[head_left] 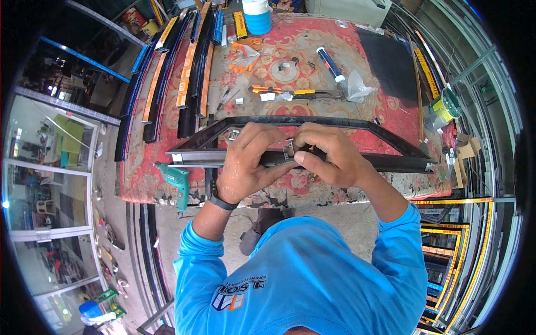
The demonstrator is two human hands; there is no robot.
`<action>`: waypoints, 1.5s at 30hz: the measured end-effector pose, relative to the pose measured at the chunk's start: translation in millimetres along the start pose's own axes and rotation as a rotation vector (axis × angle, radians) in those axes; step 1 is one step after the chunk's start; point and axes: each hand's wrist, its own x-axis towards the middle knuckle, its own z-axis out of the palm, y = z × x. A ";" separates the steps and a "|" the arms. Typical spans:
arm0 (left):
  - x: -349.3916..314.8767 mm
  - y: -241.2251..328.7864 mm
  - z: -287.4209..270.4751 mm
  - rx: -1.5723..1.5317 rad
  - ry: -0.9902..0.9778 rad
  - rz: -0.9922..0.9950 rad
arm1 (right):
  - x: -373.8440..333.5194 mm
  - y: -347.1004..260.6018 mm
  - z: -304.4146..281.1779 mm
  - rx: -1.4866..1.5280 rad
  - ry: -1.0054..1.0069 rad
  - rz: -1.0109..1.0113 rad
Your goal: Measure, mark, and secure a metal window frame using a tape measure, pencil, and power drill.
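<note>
A black metal frame (385,163) stands across the near part of the table, its long near bar running left to right in front of me. My left hand (251,159) is closed around this bar, with the thumb along its near side. Close beside it, my right hand (329,153) curls its fingers and thumb at the middle of the bar. A small light-metal piece (289,149) shows between the two hands, at the right fingertips. The fingers partly hide it, so its exact kind is unclear. Left of the frame, a green power drill (177,181) lies at the table edge.
A patterned red cloth covers the table (329,56). Long black profiles (159,84) are stacked at left. Beyond the frame lie a yellow-and-black cutter (304,94), a sealant tube (331,64) and orange gloves (244,56). A blue water jug (257,18) stands at the back.
</note>
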 end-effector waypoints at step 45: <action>-25.9 -1.8 -32.8 0.238 -0.142 0.051 | -12.3 7.7 17.1 -0.683 0.129 -0.033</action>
